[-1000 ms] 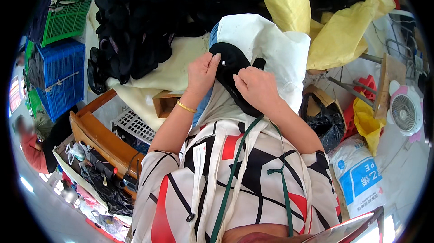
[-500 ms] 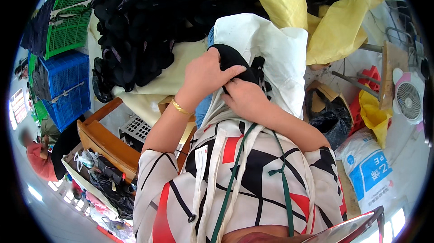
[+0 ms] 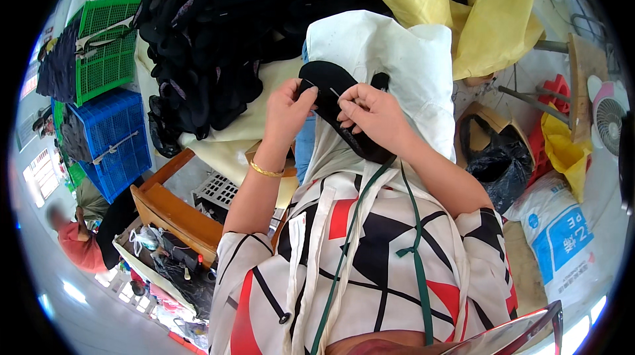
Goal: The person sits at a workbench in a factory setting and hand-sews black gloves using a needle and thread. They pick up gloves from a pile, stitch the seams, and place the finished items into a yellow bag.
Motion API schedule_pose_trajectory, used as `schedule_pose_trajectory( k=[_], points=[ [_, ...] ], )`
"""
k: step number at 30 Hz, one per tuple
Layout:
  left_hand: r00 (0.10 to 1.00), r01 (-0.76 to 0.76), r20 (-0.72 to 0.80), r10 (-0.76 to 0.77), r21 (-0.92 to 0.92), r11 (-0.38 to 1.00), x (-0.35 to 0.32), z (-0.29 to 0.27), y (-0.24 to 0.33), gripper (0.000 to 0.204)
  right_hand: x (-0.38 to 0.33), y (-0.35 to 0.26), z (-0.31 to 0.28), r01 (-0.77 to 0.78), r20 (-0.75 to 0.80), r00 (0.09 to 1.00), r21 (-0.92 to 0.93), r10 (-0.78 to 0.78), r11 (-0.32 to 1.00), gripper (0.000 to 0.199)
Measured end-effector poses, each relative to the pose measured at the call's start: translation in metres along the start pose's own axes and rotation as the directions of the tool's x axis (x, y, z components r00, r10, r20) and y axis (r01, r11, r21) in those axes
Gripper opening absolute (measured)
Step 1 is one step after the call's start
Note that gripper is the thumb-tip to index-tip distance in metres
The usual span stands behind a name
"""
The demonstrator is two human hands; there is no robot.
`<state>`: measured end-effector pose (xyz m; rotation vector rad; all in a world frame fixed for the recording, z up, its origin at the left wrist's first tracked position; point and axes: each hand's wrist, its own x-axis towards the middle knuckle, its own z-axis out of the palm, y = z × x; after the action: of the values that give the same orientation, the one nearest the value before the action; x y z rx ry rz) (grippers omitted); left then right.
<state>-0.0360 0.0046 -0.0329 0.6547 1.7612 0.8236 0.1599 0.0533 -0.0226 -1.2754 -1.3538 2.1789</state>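
A long, rounded black cloth shoe (image 3: pixel 327 74) lies over the white cloth (image 3: pixel 410 57) on my lap. My left hand (image 3: pixel 289 109) pinches its left edge between thumb and fingers. Over the shoe's right side, my right hand (image 3: pixel 374 116) is closed, its fingertips together on a thin, pale, needle-like piece (image 3: pixel 335 92) whose end points at the black fabric. What the lower fingers touch is hidden. Just beyond my right hand, a small black item (image 3: pixel 380 81) rests on the white cloth.
A heap of black shoes (image 3: pixel 205 38) covers the table ahead on the left. Yellow sacks (image 3: pixel 489 44) stand ahead right. Green (image 3: pixel 106 51) and blue crates (image 3: pixel 112 137) are at left. A fan (image 3: pixel 608 117), stool (image 3: pixel 582 84) and black bag (image 3: pixel 499 157) sit at right. One person (image 3: pixel 79 242) is far left.
My hands have moved apart; the right one rose and now pinches a thin pale piece. More of the shoe's black surface shows between them. The view has shifted slightly.
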Motion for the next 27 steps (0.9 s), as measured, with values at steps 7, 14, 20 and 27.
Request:
schedule_pose_trajectory(
  k=[7,14,20,27],
  points=[
    [1.000,-0.013,0.023,0.016,-0.107,0.994,0.001,0.001,-0.005,0.014,0.020,0.008,0.004,0.142,0.022,0.989,-0.383,-0.144,0.913,0.013],
    [1.000,-0.006,0.017,0.008,-0.142,0.990,0.001,0.002,-0.005,0.013,0.030,0.011,0.006,0.215,0.021,0.970,-0.544,-0.243,0.811,0.015],
    [1.000,0.004,0.026,0.001,-0.161,0.987,0.002,0.001,-0.005,0.012,0.031,0.008,0.005,0.224,0.052,0.970,-0.563,-0.236,0.795,0.016],
    [0.997,0.055,0.060,-0.051,-0.078,0.995,0.005,-0.001,-0.001,0.012,0.034,0.013,0.005,0.211,0.042,0.971,-0.606,-0.234,0.767,0.014]
  ],
)
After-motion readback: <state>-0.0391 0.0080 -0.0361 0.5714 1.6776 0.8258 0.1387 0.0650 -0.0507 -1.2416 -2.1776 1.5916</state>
